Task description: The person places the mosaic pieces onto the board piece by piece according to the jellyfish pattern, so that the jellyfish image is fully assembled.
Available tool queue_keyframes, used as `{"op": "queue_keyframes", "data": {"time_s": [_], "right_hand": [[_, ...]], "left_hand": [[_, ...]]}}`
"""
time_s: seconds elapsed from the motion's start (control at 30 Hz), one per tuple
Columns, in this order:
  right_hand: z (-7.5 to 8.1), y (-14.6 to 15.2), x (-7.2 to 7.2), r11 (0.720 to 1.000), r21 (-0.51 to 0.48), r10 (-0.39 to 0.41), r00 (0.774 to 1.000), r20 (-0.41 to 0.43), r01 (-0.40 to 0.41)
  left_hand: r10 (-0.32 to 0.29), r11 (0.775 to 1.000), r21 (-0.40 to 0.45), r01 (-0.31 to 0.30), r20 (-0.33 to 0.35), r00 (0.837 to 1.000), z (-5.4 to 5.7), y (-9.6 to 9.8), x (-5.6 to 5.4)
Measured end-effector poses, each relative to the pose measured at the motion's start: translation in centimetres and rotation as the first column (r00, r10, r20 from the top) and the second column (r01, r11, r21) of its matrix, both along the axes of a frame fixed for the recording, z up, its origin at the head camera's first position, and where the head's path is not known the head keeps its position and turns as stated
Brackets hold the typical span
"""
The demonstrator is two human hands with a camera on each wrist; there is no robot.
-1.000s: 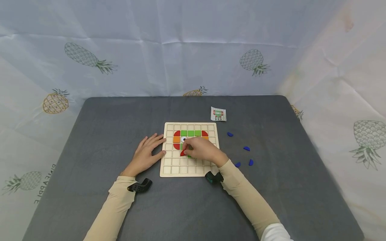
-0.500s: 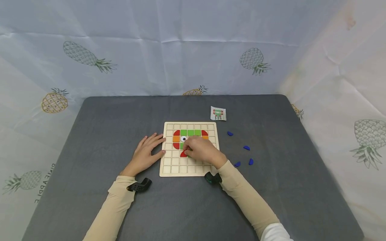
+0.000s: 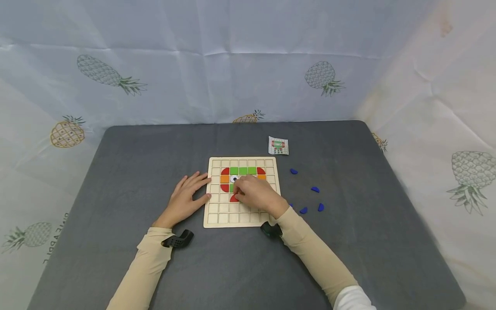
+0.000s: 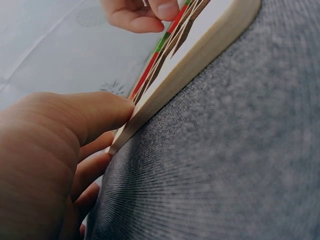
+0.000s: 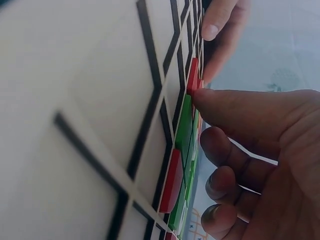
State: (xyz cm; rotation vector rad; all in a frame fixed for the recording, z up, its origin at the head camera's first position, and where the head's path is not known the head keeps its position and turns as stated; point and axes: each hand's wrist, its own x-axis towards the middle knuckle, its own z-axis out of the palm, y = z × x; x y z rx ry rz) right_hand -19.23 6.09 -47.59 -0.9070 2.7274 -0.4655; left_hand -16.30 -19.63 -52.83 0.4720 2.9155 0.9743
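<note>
Head, desk: one board, one card beyond its far right corner, five blue pieces at right, one mostly hidden.
Left wrist, left hand: relaxed, gripping nothing, thumb touching the board's edge.
Right wrist, right hand: fingers curled in, thumb tip holding one red piece on the board.

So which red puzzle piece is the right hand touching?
The lowest red puzzle piece in the head view; only it visibly meets the right hand, at the thumb.
</note>
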Motion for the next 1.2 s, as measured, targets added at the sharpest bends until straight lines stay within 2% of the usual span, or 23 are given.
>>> {"op": "queue_keyframes", "data": {"time_s": [0.3,0.57,0.87,1.0,1.2], "right_hand": [[0.8,0.8,-0.4,0.999,-0.042,-0.021,0.993,0.113,0.026],[2.4,2.9,-0.8,0.99,-0.138,-0.017,0.983,0.184,0.043],[4.0,5.6,-1.0,0.974,-0.206,-0.054,0.98,0.192,0.094],[4.2,7.1,-0.7,0.977,-0.182,-0.075,0.978,0.193,0.111],[4.8,9.8,-0.5,0.976,-0.145,-0.138,0.978,0.156,0.161]], "left_hand": [[-0.017,1.0,0.012,0.017,-0.008,1.0,0.1,0.0,0.1],[-0.074,0.996,-0.054,0.076,0.034,0.997,0.5,-0.2,0.1],[-0.13,0.985,-0.101,0.143,0.124,0.984,1.0,-0.4,0.3],[-0.138,0.982,-0.11,0.156,0.154,0.978,1.3,-0.3,0.5],[-0.137,0.98,-0.123,0.157,0.156,0.978,1.5,-0.2,0.6]]}}
